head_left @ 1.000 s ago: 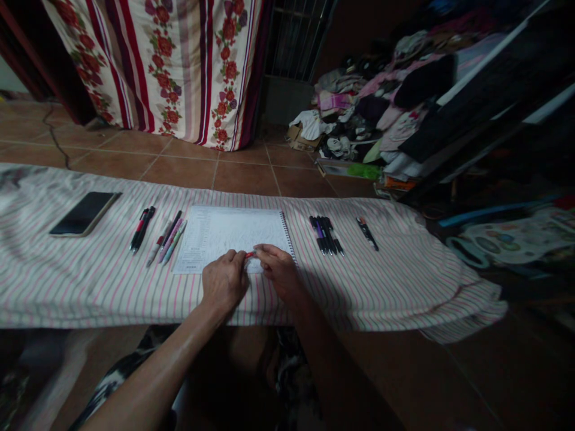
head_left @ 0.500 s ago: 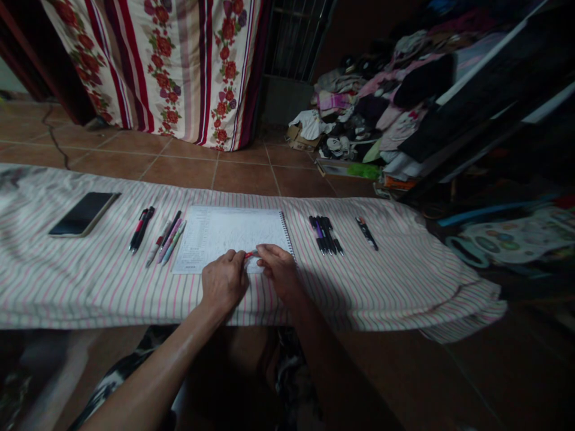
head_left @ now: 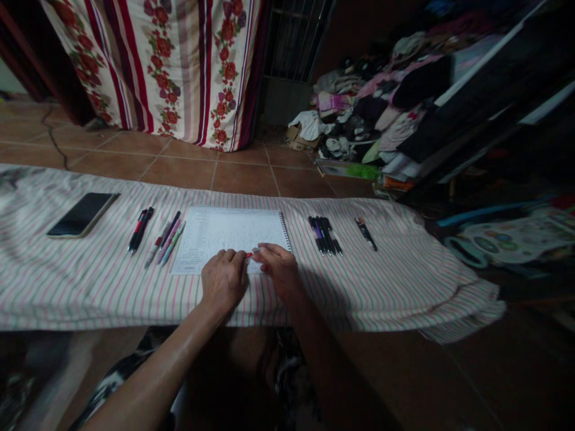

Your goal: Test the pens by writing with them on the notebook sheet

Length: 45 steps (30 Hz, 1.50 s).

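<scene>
Both hands meet above the near edge of a spiral notebook (head_left: 233, 224) with faint writing on its page. My left hand (head_left: 224, 278) is closed around a pen (head_left: 248, 255), of which only a short red part shows. The fingertips of my right hand (head_left: 279, 266) pinch the pen's silvery end, right beside the left fingers. Most of the pen is hidden by the hands, so I cannot tell whether its parts are joined or apart.
Left of the notebook lie several pens (head_left: 166, 239), a pair of dark pens (head_left: 141, 230) and a phone (head_left: 83, 214). To the right are several black and purple pens (head_left: 326, 236) and a dark pen (head_left: 366, 233). A striped cloth (head_left: 381, 287) covers the table.
My right fingertips have shifted slightly at the pen's silvery end. My left hand stays closed in nearly the same place.
</scene>
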### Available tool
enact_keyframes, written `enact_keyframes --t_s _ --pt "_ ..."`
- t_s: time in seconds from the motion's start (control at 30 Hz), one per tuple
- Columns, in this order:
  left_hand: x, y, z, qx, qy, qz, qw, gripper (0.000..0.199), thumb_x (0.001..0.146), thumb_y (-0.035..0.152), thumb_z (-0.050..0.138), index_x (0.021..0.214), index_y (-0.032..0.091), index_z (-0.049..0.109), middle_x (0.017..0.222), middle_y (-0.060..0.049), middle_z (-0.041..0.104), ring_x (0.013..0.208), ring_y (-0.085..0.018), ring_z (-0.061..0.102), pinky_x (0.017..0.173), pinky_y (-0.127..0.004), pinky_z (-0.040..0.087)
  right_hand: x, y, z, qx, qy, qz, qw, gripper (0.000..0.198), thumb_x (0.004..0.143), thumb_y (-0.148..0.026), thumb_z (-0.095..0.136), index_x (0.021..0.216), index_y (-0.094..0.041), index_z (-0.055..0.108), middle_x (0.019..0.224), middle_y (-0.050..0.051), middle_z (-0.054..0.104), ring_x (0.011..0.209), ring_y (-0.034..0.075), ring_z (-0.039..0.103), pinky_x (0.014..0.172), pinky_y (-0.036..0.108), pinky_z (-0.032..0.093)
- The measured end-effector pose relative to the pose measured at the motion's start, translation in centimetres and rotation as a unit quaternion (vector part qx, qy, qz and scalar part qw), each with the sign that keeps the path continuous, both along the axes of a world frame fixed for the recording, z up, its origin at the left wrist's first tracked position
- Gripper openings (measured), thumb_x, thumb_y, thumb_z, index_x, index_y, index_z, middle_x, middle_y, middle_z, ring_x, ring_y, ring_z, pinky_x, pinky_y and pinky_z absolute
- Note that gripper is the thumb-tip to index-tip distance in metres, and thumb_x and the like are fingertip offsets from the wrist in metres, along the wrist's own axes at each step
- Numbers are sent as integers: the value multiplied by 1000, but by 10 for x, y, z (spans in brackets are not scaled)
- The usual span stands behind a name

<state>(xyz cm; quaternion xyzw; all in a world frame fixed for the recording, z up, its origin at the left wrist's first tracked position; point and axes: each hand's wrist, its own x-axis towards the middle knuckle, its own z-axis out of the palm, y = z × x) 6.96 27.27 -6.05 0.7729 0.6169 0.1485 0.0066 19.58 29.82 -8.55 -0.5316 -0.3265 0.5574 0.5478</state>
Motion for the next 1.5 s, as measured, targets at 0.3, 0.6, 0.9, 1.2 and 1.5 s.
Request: enact_keyframes --t_s 0.3,0.6,0.9,1.2,1.5 --pt "3 3 7 6 35 -24 999 25 81 17 40 99 23 57 81 -3 59 79 -21 53 66 -32 35 3 5 2 15 27 -1 1000 25 65 -29 67 84 -14 60 76 4 68 71 15 67 47 17 47" --pt "5 13 6 -23 44 -28 998 40 85 17 36 122 27 46 89 -4 61 83 -21 54 68 -31 38 5 7 5 16 63 -12 998 23 63 -26 69 79 -13 60 74 4 67 68 13 66 52 18 51" --pt "2 24 -3 -4 22 -44 999 40 84 17 38 121 29 48 93 -3 60 81 -20 55 69 -31 38 9 13 -2 26 71 1 997 29 60 -31 71 82 -15 61 74 3 66 71 14 65 57 20 51" --pt "1 26 0 -17 -6 -47 999 38 82 19 42 118 29 52 93 -3 60 82 -20 56 69 -30 39 12 12 1 21 54 5 998 28 61 -29 70 84 -15 64 70 2 67 69 13 65 59 21 51" --pt "0 25 0 -1 -32 -12 999 30 85 33 39 104 27 62 87 -4 62 81 -19 57 68 -29 38 10 12 0 12 40 -5 999 24 62 -27 69 82 -14 64 68 2 67 68 14 65 60 22 52"
